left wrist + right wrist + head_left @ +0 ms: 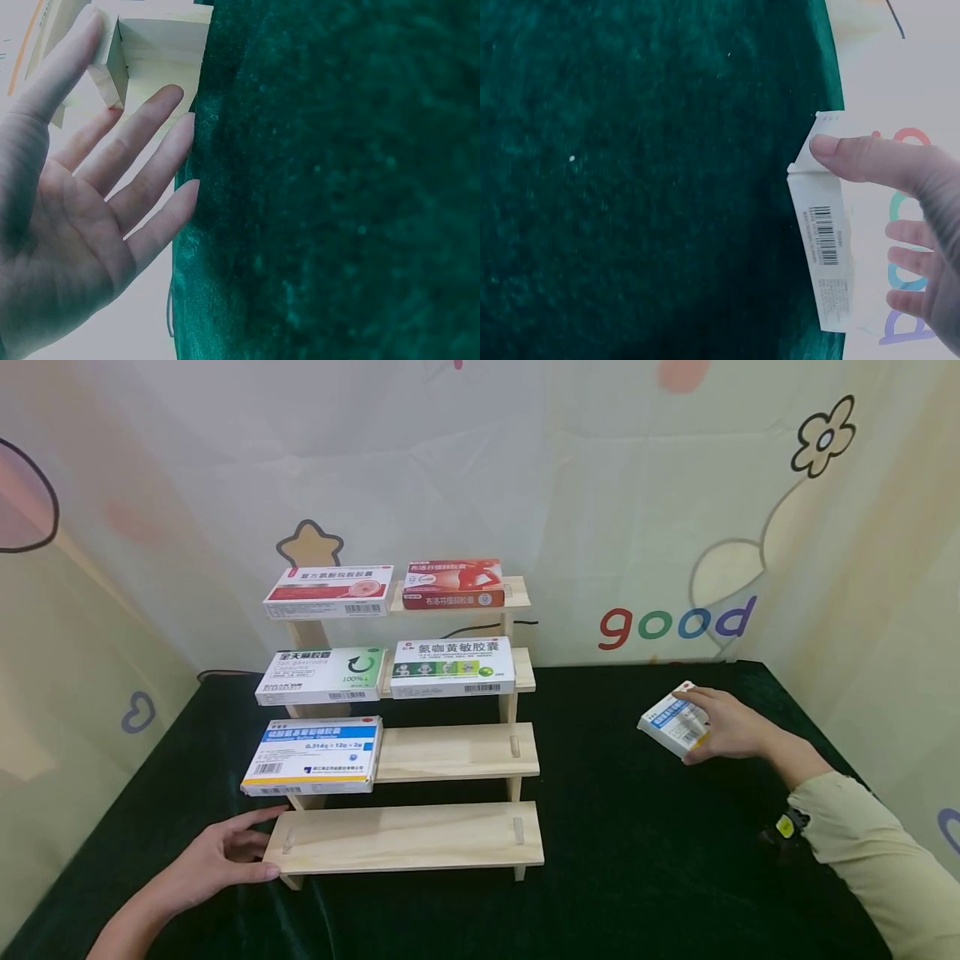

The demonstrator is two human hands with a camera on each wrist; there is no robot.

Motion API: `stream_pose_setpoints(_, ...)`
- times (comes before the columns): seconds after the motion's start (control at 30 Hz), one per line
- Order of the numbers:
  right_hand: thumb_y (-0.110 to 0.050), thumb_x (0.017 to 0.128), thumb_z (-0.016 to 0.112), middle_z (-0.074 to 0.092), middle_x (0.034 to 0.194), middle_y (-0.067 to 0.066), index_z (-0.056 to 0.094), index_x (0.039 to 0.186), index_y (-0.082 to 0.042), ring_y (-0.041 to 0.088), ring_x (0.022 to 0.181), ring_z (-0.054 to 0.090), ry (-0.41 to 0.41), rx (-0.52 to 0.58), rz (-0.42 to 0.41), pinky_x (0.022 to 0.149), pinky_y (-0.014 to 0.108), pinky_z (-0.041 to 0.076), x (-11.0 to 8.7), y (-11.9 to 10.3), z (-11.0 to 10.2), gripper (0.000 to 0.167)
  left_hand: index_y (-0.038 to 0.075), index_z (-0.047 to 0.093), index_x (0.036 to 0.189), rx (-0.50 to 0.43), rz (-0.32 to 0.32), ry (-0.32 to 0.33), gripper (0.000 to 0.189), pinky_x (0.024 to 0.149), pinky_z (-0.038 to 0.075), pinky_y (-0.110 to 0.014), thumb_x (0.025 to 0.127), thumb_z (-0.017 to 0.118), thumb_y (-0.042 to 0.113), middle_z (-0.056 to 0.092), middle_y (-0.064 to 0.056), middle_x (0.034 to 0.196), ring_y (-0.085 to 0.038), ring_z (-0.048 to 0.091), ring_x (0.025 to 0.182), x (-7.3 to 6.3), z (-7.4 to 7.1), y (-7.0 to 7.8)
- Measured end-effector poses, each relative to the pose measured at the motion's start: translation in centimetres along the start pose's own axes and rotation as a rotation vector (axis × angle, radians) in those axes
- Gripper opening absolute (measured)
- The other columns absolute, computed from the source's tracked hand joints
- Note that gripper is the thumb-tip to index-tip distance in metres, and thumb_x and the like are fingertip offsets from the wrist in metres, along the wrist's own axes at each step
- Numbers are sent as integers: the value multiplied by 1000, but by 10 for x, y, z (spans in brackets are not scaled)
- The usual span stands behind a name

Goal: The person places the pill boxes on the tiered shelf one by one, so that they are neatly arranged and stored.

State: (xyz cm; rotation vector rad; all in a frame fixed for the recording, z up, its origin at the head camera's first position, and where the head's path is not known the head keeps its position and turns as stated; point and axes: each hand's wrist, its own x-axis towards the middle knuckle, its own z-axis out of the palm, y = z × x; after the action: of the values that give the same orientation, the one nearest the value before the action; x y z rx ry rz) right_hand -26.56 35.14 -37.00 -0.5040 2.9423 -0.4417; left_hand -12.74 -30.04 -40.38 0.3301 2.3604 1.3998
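My right hand (pixel 726 725) grips a white-and-blue medicine box (pixel 670 727) above the dark green cloth, to the right of a stepped wooden display rack (pixel 457 835). In the right wrist view, the thumb lies over one end of that box (pixel 829 259), and a barcode shows on its side. With thumb and index finger, my left hand (pixel 217 858) holds the left end of the rack's lowest board. Its other fingers are spread and fairly straight in the left wrist view. A larger white, blue and yellow medicine box (pixel 313 756) lies on the left of the second-lowest board.
Higher up the rack are a white-and-green box (pixel 322 675), a white capsule box with a green band (pixel 452 668), a white-and-red box (pixel 330 592) and a red box (pixel 453 583). A printed curtain (pixel 570 510) stands behind the green cloth (pixel 622 860).
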Motion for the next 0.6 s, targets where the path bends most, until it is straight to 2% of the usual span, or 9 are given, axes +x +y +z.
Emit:
stream_pose_setpoints(0.47,-30,61,82,20,138,31,31,137,-1,48,116,22,-81,10,-24,93,67,20,12,3,2,96,-11,21,138,-2,-3,16,73,76,52,-36,85,63,16,54,-32,115,-25,63,91,0,0,-1)
stream_pose_setpoints(0.6,-28,61,82,19,140,29,30,138,-2,49,120,19,-106,10,-47,94,68,18,17,4,3,96,-11,20,138,-12,-6,8,73,75,52,-34,85,62,15,55,-31,115,-23,63,90,-1,-1,-2)
